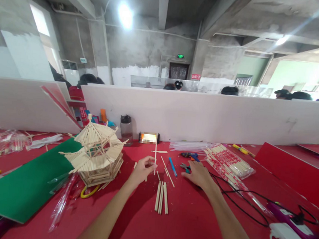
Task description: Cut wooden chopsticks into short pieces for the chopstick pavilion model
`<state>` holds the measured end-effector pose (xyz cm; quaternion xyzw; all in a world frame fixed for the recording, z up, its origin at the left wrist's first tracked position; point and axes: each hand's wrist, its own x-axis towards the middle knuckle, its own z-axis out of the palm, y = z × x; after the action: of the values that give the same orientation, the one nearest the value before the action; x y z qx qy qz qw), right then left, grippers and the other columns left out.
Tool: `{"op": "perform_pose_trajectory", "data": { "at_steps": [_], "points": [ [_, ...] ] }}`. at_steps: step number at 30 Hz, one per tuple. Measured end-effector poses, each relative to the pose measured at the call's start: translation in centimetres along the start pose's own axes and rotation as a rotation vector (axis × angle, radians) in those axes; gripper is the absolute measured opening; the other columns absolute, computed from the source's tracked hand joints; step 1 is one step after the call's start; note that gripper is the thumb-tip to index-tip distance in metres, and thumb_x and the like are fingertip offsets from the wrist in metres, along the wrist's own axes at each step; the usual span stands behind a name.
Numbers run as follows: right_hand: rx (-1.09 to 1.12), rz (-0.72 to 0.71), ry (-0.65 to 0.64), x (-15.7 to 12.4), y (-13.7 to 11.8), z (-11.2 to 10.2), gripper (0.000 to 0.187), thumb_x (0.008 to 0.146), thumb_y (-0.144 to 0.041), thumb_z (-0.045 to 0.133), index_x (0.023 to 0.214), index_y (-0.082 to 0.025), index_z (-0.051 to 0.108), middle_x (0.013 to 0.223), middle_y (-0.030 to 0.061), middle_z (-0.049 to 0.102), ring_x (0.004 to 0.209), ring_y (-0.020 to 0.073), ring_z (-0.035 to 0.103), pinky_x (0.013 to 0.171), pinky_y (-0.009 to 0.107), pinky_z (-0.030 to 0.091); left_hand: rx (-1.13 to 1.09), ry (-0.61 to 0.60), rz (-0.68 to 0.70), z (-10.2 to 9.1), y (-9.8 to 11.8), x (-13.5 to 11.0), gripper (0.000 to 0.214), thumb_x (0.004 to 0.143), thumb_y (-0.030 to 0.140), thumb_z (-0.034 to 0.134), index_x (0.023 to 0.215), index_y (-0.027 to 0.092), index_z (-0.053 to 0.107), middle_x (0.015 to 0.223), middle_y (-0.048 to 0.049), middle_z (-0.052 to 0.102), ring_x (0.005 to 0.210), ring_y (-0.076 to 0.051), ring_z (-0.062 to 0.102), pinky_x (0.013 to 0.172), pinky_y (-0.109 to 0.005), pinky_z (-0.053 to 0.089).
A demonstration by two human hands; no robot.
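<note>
My left hand [145, 167] is pinched closed around a thin wooden stick [155, 158] that stands upright. My right hand [199, 174] lies palm down over small pliers [185, 168], thumb and fingers spread, with the handles partly hidden beneath it. Just beyond that hand is a blue-and-black glue gun [190, 155]. Between the hands lie a blue pen-like tool [172, 166] and a few loose thin sticks [168, 171]. Nearer me is a row of several thicker wooden sticks [161, 198]. A pavilion model [96, 154] built of sticks stands left of my left hand.
A green board [26, 178] lies under the model's left side. Wrapped chopsticks [228, 162], a black cable [240, 217] and a white adapter [285, 233] are at right. A bottle [126, 129] stands by the white partition [205, 116].
</note>
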<state>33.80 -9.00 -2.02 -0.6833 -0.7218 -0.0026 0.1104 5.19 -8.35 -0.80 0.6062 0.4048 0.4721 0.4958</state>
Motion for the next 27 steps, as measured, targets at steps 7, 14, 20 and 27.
{"op": "perform_pose_trajectory", "data": {
  "at_steps": [7,14,20,27],
  "points": [
    [-0.071,0.045,-0.039,-0.7,1.4,2.2,0.055,0.086,-0.050,0.055,0.128,-0.014,0.053,0.128,0.0203,0.055,0.121,0.0363,0.046,0.092,0.048,0.037,0.001,0.011,0.002,-0.1,-0.3,0.1,0.039,0.066,0.040,0.076,0.094,0.017,0.063,0.073,0.0014,0.059,0.063,-0.012,0.059,0.064,-0.026,0.051],
    [-0.069,0.010,0.002,-0.4,1.3,1.0,0.033,0.088,-0.036,0.055,0.109,-0.013,0.063,0.111,0.0177,0.063,0.107,0.0336,0.055,0.089,0.043,0.038,-0.028,0.012,-0.034,0.0,0.2,-0.2,0.043,0.067,0.039,0.076,0.102,0.017,0.062,0.076,0.0004,0.060,0.066,-0.013,0.061,0.065,-0.029,0.056],
    [0.562,-0.153,0.148,-1.2,-0.1,-0.6,0.041,0.094,-0.042,0.040,0.119,-0.015,0.059,0.114,0.0137,0.065,0.102,0.0237,0.061,0.088,0.032,0.045,-0.065,-0.026,-0.041,0.3,1.2,-0.6,0.049,0.071,0.042,0.075,0.112,0.019,0.060,0.086,-0.0016,0.062,0.067,-0.015,0.068,0.067,-0.031,0.058],
    [1.063,-0.226,-0.240,-3.0,-5.2,-2.6,0.053,0.087,-0.062,0.049,0.108,-0.016,0.066,0.081,0.0058,0.071,0.063,0.0187,0.062,0.057,0.026,0.045,-0.057,-0.075,0.012,0.9,1.4,-0.8,0.052,0.076,0.040,0.071,0.123,0.019,0.059,0.102,-0.0061,0.063,0.070,-0.016,0.070,0.071,-0.030,0.057]
  ]
}}
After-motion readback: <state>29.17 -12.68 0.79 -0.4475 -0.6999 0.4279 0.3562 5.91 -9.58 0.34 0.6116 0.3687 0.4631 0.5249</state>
